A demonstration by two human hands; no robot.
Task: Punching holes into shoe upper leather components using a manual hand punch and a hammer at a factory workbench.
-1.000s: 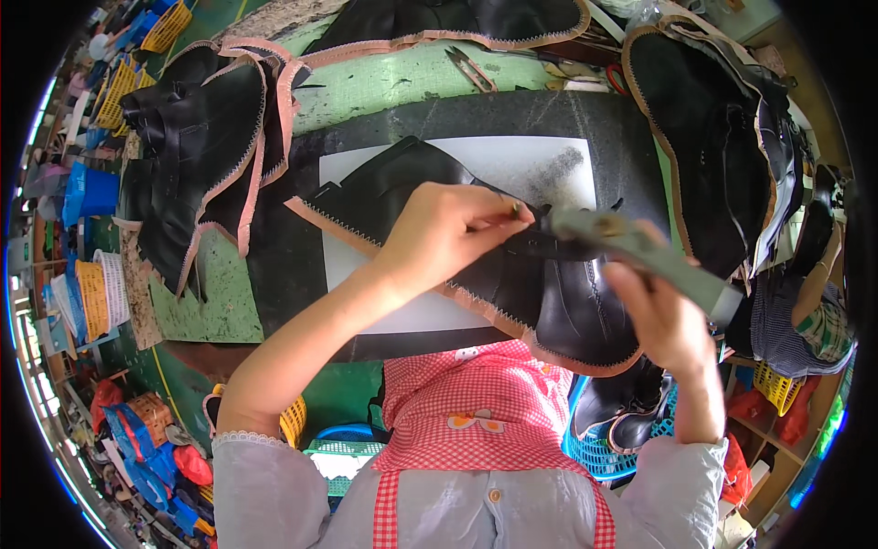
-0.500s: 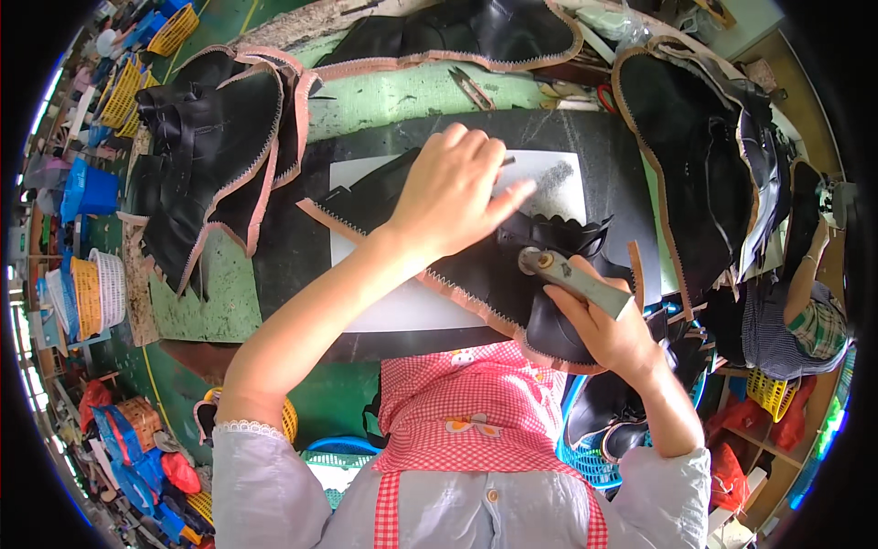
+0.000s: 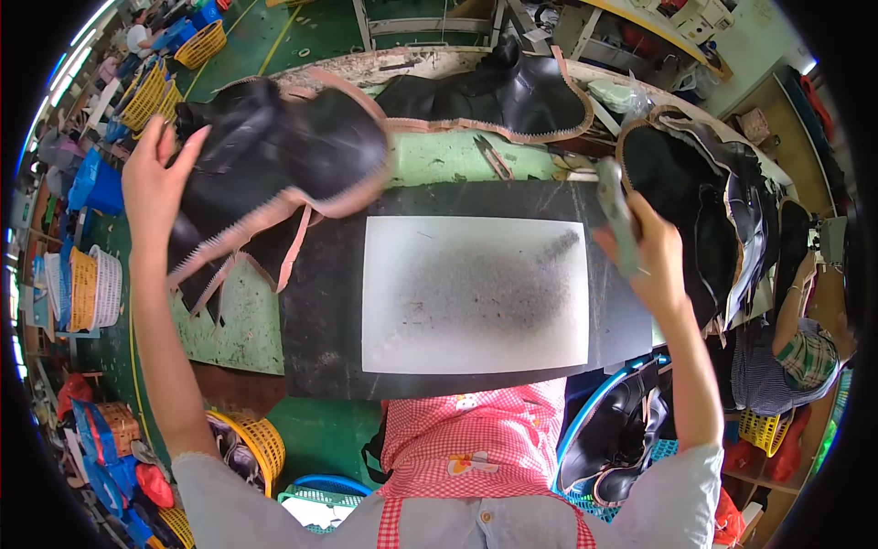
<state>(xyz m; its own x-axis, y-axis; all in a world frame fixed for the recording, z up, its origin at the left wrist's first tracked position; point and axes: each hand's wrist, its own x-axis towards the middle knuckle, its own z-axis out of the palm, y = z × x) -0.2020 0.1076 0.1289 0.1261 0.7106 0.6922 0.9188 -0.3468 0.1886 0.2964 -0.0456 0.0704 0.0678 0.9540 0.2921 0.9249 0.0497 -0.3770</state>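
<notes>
My left hand (image 3: 157,188) is raised at the far left, fingers and thumb apart. It is right beside the edge of a black leather piece (image 3: 320,151) with a tan zigzag-stitched border, partly smeared by motion, over another black piece at the table's left. My right hand (image 3: 657,256) is wrapped round a grey metal hammer (image 3: 618,215), held up over the right side of the black mat. Between my hands lies a white board (image 3: 476,311) with dark scuff marks, nothing covering it.
The board rests on a black mat (image 3: 320,302) on a green table. Another stitched black piece (image 3: 494,96) and thread snips (image 3: 494,157) are at the back. Stacked black pieces (image 3: 681,201) stand right; a blue basket (image 3: 585,421) of black pieces is at the lower right.
The black leather piece has gone from the white board to the table's left, along with my left hand. My right hand has lifted the hammer up and to the right.
</notes>
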